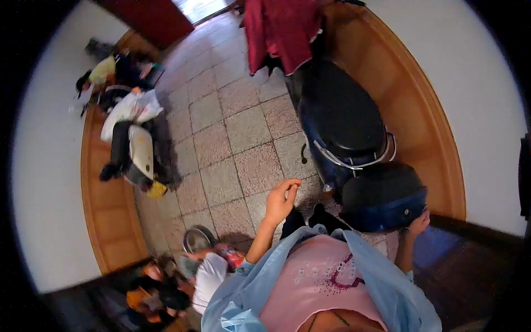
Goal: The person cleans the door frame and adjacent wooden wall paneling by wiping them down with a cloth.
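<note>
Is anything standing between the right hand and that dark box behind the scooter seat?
Nothing visible: the right hand appears to touch the dark box at its lower-right corner in the picture. The scooter seat lies beyond the box, out of the way.

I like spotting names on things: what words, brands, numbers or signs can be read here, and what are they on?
No text is readable here.
Pink shirt: letter-like marks across the front, too blurred to read.
Dark blue rear box beside the right hand: a small round mark, too small to tell whether it bears lettering.
</note>
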`<move>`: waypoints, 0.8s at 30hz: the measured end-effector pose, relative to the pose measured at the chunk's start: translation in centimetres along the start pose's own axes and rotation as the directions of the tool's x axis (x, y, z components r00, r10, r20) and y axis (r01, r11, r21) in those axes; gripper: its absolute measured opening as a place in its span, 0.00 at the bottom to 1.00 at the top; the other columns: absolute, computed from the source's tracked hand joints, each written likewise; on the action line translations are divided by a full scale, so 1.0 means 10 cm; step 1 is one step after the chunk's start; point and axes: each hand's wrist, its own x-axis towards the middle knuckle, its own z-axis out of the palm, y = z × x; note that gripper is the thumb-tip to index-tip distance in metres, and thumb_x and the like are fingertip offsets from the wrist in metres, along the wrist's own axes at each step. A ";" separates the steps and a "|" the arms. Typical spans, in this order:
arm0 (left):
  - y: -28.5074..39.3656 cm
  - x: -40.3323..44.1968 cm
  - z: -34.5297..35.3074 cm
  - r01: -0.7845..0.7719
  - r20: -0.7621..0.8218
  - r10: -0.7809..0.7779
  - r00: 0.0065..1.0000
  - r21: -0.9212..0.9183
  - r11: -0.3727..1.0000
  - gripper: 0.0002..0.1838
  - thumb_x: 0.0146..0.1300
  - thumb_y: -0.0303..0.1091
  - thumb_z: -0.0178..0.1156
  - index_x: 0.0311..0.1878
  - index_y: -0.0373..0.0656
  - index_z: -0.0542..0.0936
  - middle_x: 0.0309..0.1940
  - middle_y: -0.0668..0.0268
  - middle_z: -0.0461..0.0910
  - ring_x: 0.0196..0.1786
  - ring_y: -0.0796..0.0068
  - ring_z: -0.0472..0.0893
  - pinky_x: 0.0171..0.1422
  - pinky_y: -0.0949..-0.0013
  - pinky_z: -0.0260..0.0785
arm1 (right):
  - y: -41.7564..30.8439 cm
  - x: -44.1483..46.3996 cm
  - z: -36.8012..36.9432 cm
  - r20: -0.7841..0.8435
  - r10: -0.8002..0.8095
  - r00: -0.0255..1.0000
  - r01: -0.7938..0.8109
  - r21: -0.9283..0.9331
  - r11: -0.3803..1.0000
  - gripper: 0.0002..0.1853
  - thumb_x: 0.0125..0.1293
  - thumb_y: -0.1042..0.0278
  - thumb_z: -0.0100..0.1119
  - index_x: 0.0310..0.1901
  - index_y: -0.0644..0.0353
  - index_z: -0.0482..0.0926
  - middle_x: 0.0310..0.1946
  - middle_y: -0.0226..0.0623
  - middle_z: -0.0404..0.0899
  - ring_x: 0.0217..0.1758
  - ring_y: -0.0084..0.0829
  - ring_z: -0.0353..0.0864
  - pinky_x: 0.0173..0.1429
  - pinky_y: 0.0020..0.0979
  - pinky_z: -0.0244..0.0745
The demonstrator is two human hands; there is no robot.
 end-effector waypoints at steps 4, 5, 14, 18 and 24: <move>-0.17 0.31 0.07 0.000 0.211 0.010 0.978 -0.047 0.999 0.08 0.67 0.30 0.54 0.44 0.41 0.80 0.39 0.60 0.82 0.43 0.68 0.81 0.47 0.70 0.72 | 0.50 0.15 -0.08 0.100 -0.082 0.992 0.048 0.300 0.953 0.20 0.69 0.65 0.43 0.51 0.74 0.76 0.49 0.49 0.80 0.53 0.38 0.77 0.60 0.34 0.67; -0.20 0.40 0.10 0.008 0.272 0.012 0.962 -0.074 0.997 0.08 0.67 0.30 0.54 0.45 0.41 0.80 0.39 0.60 0.82 0.43 0.68 0.81 0.47 0.70 0.71 | -0.04 0.00 -0.08 0.102 -0.145 0.984 0.146 0.001 0.989 0.20 0.69 0.65 0.43 0.51 0.73 0.76 0.50 0.48 0.80 0.54 0.37 0.77 0.61 0.33 0.66; 0.16 1.03 0.48 -0.206 0.527 0.257 0.810 -0.155 0.966 0.08 0.66 0.26 0.51 0.43 0.40 0.79 0.37 0.59 0.81 0.41 0.64 0.81 0.46 0.68 0.71 | 0.00 -0.20 -0.13 -0.114 0.185 0.976 -0.181 0.045 0.982 0.16 0.69 0.58 0.53 0.47 0.62 0.78 0.42 0.37 0.80 0.48 0.31 0.76 0.56 0.31 0.68; 1.01 0.88 0.93 -0.277 0.538 0.398 0.743 -0.294 0.915 0.08 0.62 0.22 0.52 0.42 0.38 0.80 0.38 0.58 0.81 0.41 0.62 0.80 0.46 0.67 0.71 | -0.59 -0.07 -0.48 0.087 0.415 0.906 -0.422 0.284 0.861 0.16 0.69 0.56 0.54 0.45 0.61 0.79 0.39 0.30 0.79 0.45 0.22 0.73 0.53 0.27 0.68; 1.92 0.12 2.06 -0.299 0.485 0.538 0.689 -0.486 0.821 0.10 0.56 0.16 0.54 0.40 0.37 0.81 0.37 0.57 0.81 0.40 0.59 0.79 0.46 0.66 0.70 | 0.13 0.90 -1.30 0.286 -0.058 0.956 0.101 -0.136 0.986 0.16 0.68 0.58 0.55 0.44 0.65 0.78 0.38 0.33 0.79 0.43 0.24 0.74 0.49 0.25 0.69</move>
